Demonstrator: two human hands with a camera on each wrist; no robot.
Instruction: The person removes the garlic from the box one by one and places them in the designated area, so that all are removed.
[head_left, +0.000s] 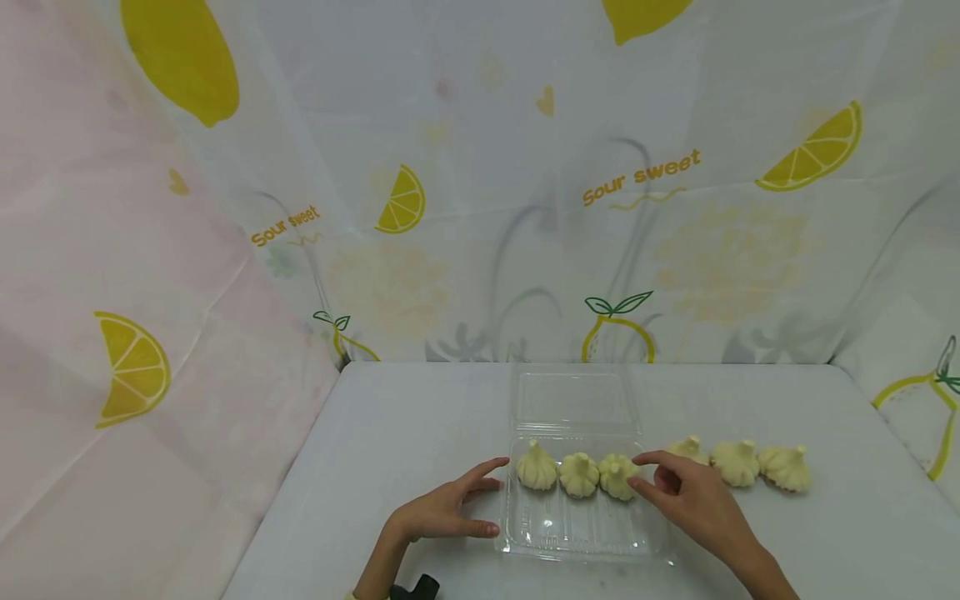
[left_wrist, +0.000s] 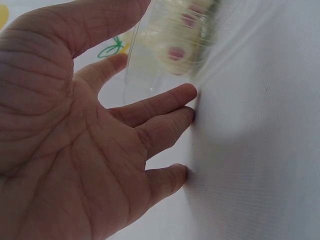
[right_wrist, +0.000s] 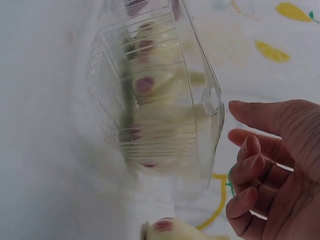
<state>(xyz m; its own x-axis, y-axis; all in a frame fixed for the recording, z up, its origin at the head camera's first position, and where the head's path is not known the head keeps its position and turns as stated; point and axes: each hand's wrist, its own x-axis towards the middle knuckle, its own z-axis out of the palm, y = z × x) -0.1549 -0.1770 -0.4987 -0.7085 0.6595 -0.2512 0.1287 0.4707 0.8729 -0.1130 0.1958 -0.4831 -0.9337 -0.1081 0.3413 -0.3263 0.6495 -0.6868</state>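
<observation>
We see three garlic bulbs standing side by side across the far half of a clear plastic box (head_left: 555, 527), which sits on the white worktop (head_left: 360, 433): the left bulb (head_left: 536, 467), the middle bulb (head_left: 579, 477) and the right bulb (head_left: 618, 477). Judging by this layout, we put the filling of the box at about half done.

Three more bulbs lie outside, to the right of the box, in a loose row: the nearest outer bulb (head_left: 686, 449), partly covered by the hand in front of it, then the second outer bulb (head_left: 735, 463) and the farthest outer bulb (head_left: 785, 469). These look to us like what is left, along with the clear lid (head_left: 573, 400), which lies folded back behind the box and is not yet closed.

Of our hands, the left hand (head_left: 442, 512) is spread beside the box's left edge, with some fingertips down on the worktop; we cannot tell whether it touches the plastic. The right hand (head_left: 693, 500) has thumb and forefinger parted next to the right bulb, its other fingers loosely bent, and seems to pinch nothing.
</observation>
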